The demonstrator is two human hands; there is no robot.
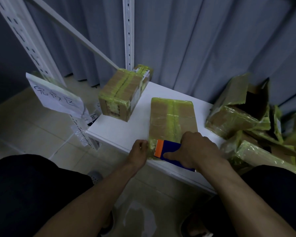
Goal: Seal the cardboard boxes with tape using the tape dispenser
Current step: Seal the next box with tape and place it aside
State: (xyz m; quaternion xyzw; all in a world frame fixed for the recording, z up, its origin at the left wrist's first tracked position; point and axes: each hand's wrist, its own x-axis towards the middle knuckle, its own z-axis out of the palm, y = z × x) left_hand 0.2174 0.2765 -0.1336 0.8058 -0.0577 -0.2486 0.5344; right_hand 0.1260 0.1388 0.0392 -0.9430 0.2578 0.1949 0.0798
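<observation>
Nearest to the camera are the person's knees in dark trousers (24, 185), and between them the pale tiled floor (143, 211). Both forearms reach forward to the near edge of the white table (120, 129).

The right hand (197, 149) grips the tape dispenser (167, 149), which is blue with an orange front part. Its fingers are curled over the top and the thumb lies along the near side. The dispenser lies on the near end of the flat box (173, 117), with the orange part pointing left. The left hand (138, 151) is just left of it, with its fingers curled against the near left corner of this box, holding it there.

The flat box lies in the middle of the table, with yellowish tape along its centre seam and over its edges.

On the right side, a pile of torn, opened boxes (237, 113) rests partly on the table, also covered with the same tape. At the far left corner of the table stands a taller taped box (120, 94), and a smaller box (143, 71) is right behind it.

Left of the table hangs a white paper sign (56, 96) with handwriting, fixed on a white shelf frame (128, 31). A grey curtain (212, 40) fills the far background.
</observation>
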